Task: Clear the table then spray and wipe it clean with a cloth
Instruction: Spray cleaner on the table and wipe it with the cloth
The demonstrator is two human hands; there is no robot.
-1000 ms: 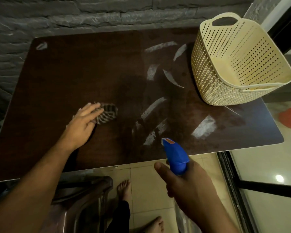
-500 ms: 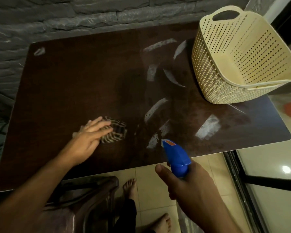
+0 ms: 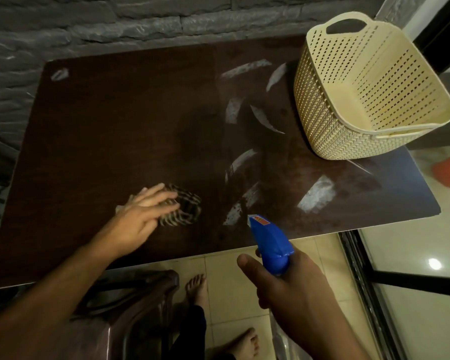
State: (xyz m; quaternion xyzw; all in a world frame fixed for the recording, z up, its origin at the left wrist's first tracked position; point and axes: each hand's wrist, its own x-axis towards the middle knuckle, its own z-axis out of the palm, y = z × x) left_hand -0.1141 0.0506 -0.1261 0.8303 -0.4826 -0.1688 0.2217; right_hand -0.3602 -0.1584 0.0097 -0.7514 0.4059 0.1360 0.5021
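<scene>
**Wipe in progress, sprayer held off the near edge**

- Left hand point(image 3: 143, 214): flat, fingers spread, pressing a striped cloth point(image 3: 185, 209) onto the tabletop point(image 3: 115, 120). Not pinching it, just palm and fingers on top. Cloth sits toward the near edge, roughly mid-width; its right part shows past the fingertips.
- Right hand point(image 3: 294, 289): wrapped tight round the neck of the blue spray bottle point(image 3: 270, 242). The nozzle points at the tabletop, just over the near edge. Bottle body is hidden below the hand.
- White smears point(image 3: 317, 193) are scattered over the right half of the tabletop, between cloth and basket. One small patch sits at the far left corner.
- Cream perforated basket point(image 3: 333, 120): on the far right corner, tilted, overhanging the right edge.
- Under the near edge: a dark chair point(image 3: 130, 307), bare feet point(image 3: 196, 287) on tile floor.
- Far edge butts against a grey stone wall point(image 3: 115, 19).
</scene>
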